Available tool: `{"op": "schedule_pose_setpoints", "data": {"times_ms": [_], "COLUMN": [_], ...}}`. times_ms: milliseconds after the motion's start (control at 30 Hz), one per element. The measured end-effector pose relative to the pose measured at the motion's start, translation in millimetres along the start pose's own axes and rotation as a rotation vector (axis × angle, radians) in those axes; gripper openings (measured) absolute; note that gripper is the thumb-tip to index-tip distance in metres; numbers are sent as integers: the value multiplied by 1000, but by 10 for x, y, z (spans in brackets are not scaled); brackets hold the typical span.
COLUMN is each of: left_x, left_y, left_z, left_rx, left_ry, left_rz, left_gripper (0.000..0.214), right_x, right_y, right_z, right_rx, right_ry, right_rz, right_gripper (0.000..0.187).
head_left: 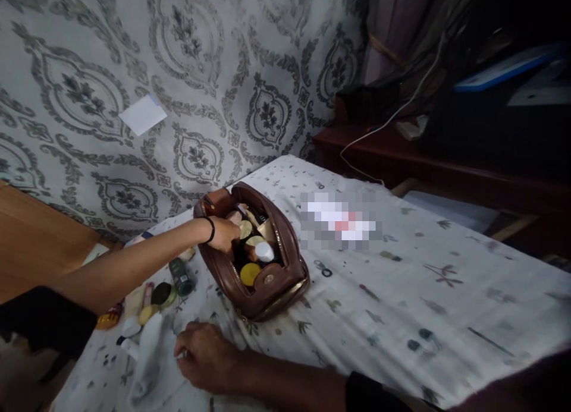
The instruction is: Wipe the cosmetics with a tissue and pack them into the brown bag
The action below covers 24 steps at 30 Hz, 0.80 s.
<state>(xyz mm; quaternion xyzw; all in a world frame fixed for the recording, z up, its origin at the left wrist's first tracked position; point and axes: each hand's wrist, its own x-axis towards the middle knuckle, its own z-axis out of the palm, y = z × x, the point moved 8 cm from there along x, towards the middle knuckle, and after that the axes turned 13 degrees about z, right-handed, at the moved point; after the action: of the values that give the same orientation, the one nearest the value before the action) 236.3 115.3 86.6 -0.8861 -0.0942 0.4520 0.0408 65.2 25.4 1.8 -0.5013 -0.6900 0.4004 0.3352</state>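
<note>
An open brown leather pouch (272, 284) stands on a white flower-print cloth (401, 305). It is packed with small jars and tubes, among them a yellow lid (250, 273) and a white cap (264, 251). My left hand (223, 233), with a black band at the wrist, reaches into the pouch from the left. Its fingers are closed round something I cannot make out. My right hand (205, 355) rests on the cloth in front of the pouch, fingers curled and pinched on a small white thing beside a white tube (149, 340).
Left of the pouch lie a dark green bottle (181, 275), a round compact (161, 293), an orange item (109, 320) and other small containers. A blurred patch (339, 222) lies behind the pouch. Patterned wall (200, 61) behind; dark wooden furniture (446, 162) with a white cable to the right.
</note>
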Motion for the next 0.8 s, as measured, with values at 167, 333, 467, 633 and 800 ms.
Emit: {"op": "schedule_pose_setpoints", "data": {"times_ms": [167, 333, 467, 633, 800], "left_x": [2, 2, -2, -34, -20], "left_y": [22, 33, 24, -5, -43], "left_z": [-34, -6, 2, -12, 45], "left_rx": [-24, -8, -3, -40, -89], "left_ry": [55, 71, 75, 94, 74], "left_rz": [-58, -129, -176, -219, -237], "left_gripper": [38, 50, 53, 58, 64], "right_x": [12, 4, 7, 5, -2], "right_y": [14, -8, -4, -7, -11], "right_z": [16, 6, 10, 15, -2], "right_rx": [-11, -28, -20, -32, -36], "right_ry": [-13, -26, -2, -11, -3], "right_rz": [32, 26, 16, 13, 8], "right_gripper": [20, 21, 19, 20, 18]}}
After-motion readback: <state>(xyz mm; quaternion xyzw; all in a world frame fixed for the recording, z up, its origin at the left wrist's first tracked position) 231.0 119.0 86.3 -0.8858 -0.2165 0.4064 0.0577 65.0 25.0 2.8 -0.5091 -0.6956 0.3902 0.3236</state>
